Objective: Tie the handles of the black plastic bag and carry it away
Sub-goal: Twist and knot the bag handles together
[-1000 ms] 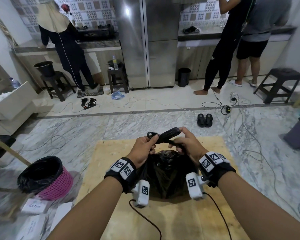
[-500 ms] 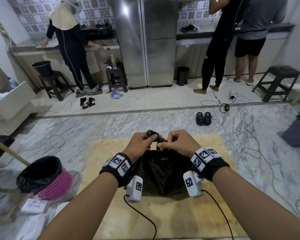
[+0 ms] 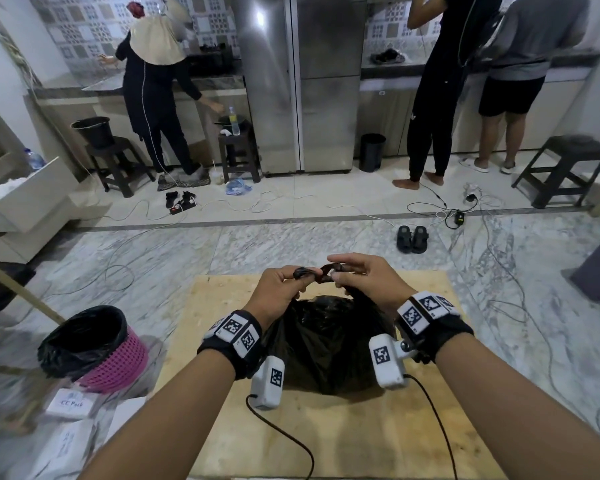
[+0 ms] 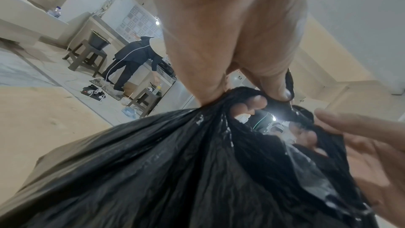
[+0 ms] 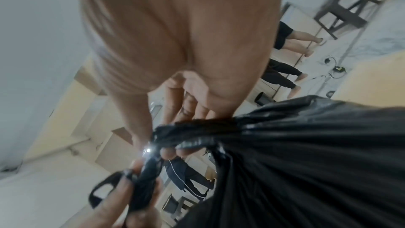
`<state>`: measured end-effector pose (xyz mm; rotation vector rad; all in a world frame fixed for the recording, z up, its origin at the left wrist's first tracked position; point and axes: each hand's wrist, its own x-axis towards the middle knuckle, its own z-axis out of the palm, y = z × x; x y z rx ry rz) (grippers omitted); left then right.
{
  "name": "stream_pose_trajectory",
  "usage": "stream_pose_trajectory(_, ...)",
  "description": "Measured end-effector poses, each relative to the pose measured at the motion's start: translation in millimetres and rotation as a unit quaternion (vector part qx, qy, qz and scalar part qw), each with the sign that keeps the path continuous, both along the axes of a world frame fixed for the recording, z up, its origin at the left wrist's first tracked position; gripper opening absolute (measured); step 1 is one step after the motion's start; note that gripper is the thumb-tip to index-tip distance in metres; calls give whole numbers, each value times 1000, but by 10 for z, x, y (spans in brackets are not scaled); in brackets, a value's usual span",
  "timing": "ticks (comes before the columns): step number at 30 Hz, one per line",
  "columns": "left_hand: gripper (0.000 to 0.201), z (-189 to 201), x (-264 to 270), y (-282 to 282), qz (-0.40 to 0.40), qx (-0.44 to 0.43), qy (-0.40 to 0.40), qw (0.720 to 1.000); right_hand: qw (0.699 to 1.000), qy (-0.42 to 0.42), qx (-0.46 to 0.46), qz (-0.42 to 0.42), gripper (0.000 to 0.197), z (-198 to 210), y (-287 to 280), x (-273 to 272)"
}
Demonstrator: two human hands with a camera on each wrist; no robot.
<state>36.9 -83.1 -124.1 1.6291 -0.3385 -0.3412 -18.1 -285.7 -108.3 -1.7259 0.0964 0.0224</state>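
A black plastic bag [image 3: 326,344] sits on a plywood board [image 3: 361,438] laid on the marble floor [image 3: 153,258]. Above it the left hand [image 3: 278,289] and right hand [image 3: 368,278] each pinch one of the twisted handles [image 3: 317,273] between thumb and fingers [image 3: 340,258], the two hands just beside each other. Near left stands a pink basket [image 3: 118,362] lined in black. Black sandals [image 3: 411,239] lie farther right.

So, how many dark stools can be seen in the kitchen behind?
3: one stool at the left holds a bucket, one beside the fridge holds a bottle, one stands far right. Others may be hidden.
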Motion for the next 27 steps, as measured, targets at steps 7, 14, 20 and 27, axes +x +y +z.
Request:
stream_pose_trajectory(7, 20, -12, -13, -70, -5, -25, 12, 1000, 994, -39, -81, -56, 10, 52, -18, 15)
stream_pose_trajectory(14, 17, -243, -55, 314, 1, -42, 52, 998, 983, -7, -96, -158, 8, -194, -525, -86)
stream_pose_trajectory(20, 17, -751, -175, 775, 1, 64, 96, 993, 957, 70, -199, -199, 11, -632, -774, -413)
stream_pose_trajectory(27, 16, -750, -188, 767, 19, 103, 120, 987, 944, 72, -238, -218, 21, -723, -850, -354)
